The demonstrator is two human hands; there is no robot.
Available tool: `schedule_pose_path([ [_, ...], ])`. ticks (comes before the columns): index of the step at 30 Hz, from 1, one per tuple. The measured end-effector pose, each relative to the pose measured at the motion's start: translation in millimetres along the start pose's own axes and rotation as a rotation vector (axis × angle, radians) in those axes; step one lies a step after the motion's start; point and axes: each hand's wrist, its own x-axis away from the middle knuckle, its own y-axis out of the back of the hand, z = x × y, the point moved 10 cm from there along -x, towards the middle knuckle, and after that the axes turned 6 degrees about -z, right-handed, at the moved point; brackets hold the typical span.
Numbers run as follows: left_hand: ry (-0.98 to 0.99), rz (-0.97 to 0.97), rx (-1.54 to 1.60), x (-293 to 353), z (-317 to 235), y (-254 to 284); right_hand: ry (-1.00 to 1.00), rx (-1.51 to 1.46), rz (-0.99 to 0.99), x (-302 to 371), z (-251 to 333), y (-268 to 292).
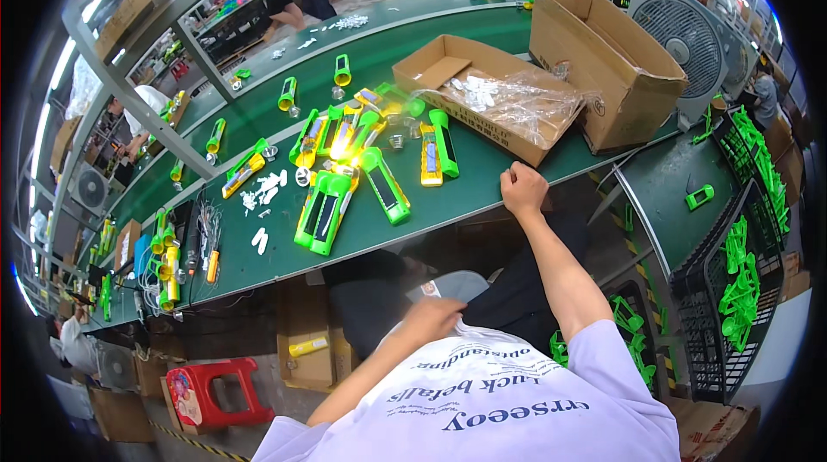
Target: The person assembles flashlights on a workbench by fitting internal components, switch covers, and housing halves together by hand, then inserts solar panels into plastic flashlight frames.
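Observation:
My right hand (pixel 524 189) is closed in a fist at the table's front edge, beside the shallow cardboard box (pixel 495 121); nothing shows in it. Down at my shirt hem is my left hand (pixel 435 320), its fingers smeared by motion. Below that hand lies a grey rounded thing (pixel 465 285) with a small white label. On the green table (pixel 448 214), left of my right hand, several green-and-yellow flashlights with dark panels lie grouped. One flashlight (pixel 320 212) is nearest the front, another (pixel 385 186) slants beside it. A bright lamp (pixel 346 150) glows among them.
White small parts (pixel 265 190) lie left of the flashlights. Clear plastic film (pixel 525 113) fills the shallow box. A tall carton (pixel 603 57) and a fan (pixel 680 31) stand at right. Black crates (pixel 715 290) hold green parts. A red stool (pixel 220 395) is lower left.

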Motion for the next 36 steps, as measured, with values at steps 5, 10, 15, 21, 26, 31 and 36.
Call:
schedule_pose_path([
  [5,0.063,-0.451,-0.332,-17,9,150,0.02,-0.01,-0.027,3,-3,8],
  [10,0.287,-0.754,-0.69,1,55,260,0.033,-0.037,-0.055,5,-3,15],
  [15,0.681,-0.548,-0.684,15,123,264,0.05,-0.046,-0.08,2,-4,10],
  [21,0.686,-0.509,-0.493,14,141,245,0.07,-0.06,-0.061,5,2,8],
  [26,0.683,-0.506,-0.514,10,142,246,0.047,0.035,-0.028,9,3,0],
  [31,0.514,-0.728,-0.9,1,94,259,-0.027,0.027,0.11,8,8,1],
  [36,0.749,-0.807,-0.146,-35,106,220,-0.227,-0.301,0.431,18,83,-22],
])
